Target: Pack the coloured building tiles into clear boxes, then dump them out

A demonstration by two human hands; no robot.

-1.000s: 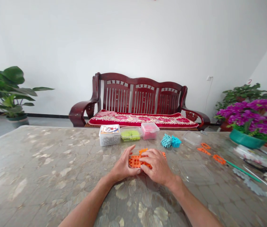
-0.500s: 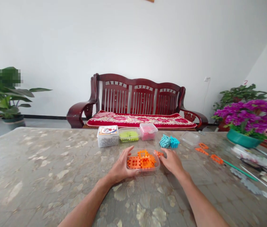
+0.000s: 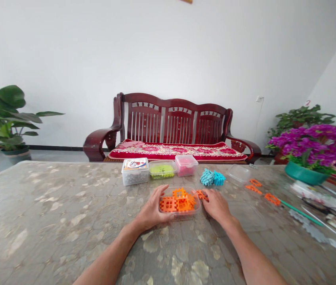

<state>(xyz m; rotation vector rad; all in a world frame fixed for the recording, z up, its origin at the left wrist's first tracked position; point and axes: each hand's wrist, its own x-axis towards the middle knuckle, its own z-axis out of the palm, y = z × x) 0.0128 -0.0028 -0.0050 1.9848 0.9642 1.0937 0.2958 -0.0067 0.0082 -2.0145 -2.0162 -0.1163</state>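
A clear plastic box point(image 3: 182, 214) without its lid sits on the table in front of me, holding several orange lattice building pieces point(image 3: 176, 202). My left hand point(image 3: 153, 206) is wrapped around its left end, thumb at the near side and fingers at the far side. Just past the box's right end, my right hand point(image 3: 216, 204) has its fingers closed on an orange building piece point(image 3: 202, 194). That piece is partly covered by the fingers.
Behind the box stand three containers: a labelled grey one point(image 3: 135, 174), a yellow-green one point(image 3: 162, 170) and a pink one point(image 3: 186, 166). Blue pieces point(image 3: 212, 177) and a clear lid point(image 3: 239, 173) lie right of them. Farther right are loose orange pieces point(image 3: 272, 199) and a flower pot point(image 3: 306, 174).
My right hand has shifted slightly, its fingers curling more over the orange piece beside the box. The left hand keeps its hold; the box stays in place.
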